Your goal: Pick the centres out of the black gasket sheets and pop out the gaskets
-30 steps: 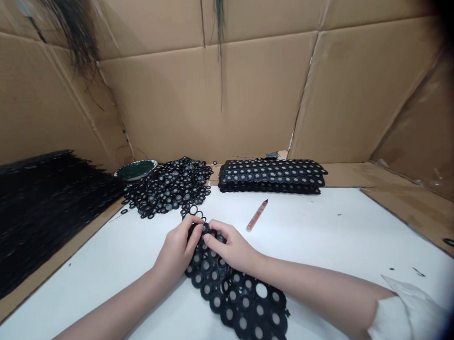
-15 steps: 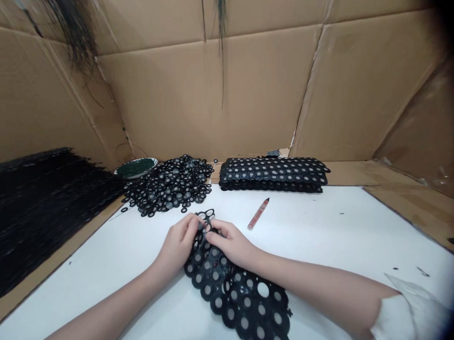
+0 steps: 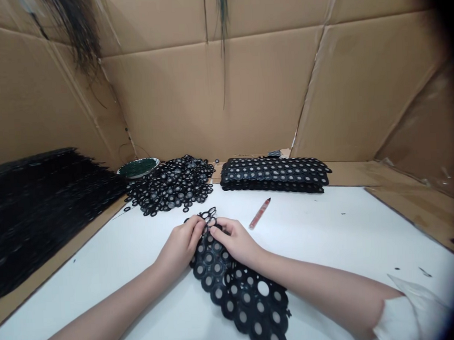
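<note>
A black sheet of joined rings point(image 3: 238, 290), most of them filled with grey discs, lies slanting across the table toward me. One ring near its right side shows white through it. At the far end of the sheet, my left hand point(image 3: 187, 238) has its fingers closed on the edge. My right hand point(image 3: 233, 239) pinches the same end from the other side, thumb and fingers together. The fingertips of both hands nearly meet around the ring there. Whether a loose disc sits between them is hidden.
Beyond my left hand is a heap of small black rings point(image 3: 175, 185), with a bowl of dark green stuff point(image 3: 138, 168) behind it. Stacked finished-looking sheets point(image 3: 274, 174) lie at the back. A red-labelled pen-like tool point(image 3: 259, 213) rests on the white table point(image 3: 327, 231). Black strips point(image 3: 44, 213) are piled left.
The sheet's far end has turned slightly between my fingers, and both hands have shifted a little to the right. The view has also moved slightly.
</note>
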{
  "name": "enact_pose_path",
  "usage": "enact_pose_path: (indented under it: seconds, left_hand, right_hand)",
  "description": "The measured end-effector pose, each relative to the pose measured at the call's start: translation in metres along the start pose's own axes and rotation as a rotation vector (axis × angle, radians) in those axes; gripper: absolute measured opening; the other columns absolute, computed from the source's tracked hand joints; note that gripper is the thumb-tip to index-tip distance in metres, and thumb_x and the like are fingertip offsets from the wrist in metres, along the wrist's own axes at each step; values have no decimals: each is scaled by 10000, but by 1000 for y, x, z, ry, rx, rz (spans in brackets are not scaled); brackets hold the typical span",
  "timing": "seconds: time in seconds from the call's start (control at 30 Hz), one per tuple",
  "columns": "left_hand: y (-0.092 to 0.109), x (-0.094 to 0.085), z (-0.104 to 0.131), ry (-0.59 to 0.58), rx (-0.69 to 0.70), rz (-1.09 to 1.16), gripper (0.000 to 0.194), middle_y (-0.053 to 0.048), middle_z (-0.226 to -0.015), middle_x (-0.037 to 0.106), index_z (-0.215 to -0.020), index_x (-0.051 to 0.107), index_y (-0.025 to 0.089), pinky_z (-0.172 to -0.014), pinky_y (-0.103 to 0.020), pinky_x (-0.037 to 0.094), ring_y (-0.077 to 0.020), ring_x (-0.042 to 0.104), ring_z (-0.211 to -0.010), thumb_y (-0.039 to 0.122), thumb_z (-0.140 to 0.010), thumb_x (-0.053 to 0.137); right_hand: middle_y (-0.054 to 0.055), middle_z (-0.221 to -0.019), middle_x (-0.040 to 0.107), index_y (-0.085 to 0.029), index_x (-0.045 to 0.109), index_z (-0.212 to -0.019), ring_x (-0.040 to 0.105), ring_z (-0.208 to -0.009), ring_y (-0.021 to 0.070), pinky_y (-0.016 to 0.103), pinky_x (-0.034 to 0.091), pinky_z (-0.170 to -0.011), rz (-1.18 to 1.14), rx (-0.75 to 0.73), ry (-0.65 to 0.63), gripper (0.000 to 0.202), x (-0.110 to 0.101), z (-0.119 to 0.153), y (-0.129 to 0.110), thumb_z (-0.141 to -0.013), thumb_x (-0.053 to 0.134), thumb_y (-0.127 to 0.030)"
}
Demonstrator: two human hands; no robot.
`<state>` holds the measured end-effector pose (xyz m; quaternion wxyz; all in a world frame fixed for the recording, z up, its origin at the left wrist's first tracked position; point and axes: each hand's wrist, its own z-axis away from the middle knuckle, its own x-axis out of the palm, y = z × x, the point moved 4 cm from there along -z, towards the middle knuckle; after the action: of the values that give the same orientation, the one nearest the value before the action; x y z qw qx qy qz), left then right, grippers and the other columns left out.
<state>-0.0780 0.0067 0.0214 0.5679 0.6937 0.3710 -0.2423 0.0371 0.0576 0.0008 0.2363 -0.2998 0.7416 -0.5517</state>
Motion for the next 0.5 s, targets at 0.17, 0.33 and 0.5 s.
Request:
enact_pose_path:
  seconds: [0.17,0.33,0.5]
  left_hand:
    - [-2,5,-2,-82,-5,111,229,22,-711,573,-816,507,207,-607,-230,371,-143,514,-661,412,-829,407]
    - [-3,9,-3,-27,-26,186,312,20,-654,514,-708,493,189,-605,-241,362,-138,471,-647,415,-856,336]
    - [-17,-18,-12,164,-100,204,286,16,-625,535,-728,544,190,-548,-237,357,-138,477,-594,378,-837,357]
  right_hand:
    - [-13,-738,535,-174,537,-746,495,-755,130,254,375,-730,25,13,-12,150,0,-1,0,-810,459,-285]
    - [-26,-714,514,-174,508,-771,481,-687,121,251,390,-653,54,86,-31,188,2,-1,1,-746,551,-355]
    - [-15,-715,556,-162,528,-760,502,-680,127,263,406,-665,112,141,-22,156,1,-1,3,-681,603,-274]
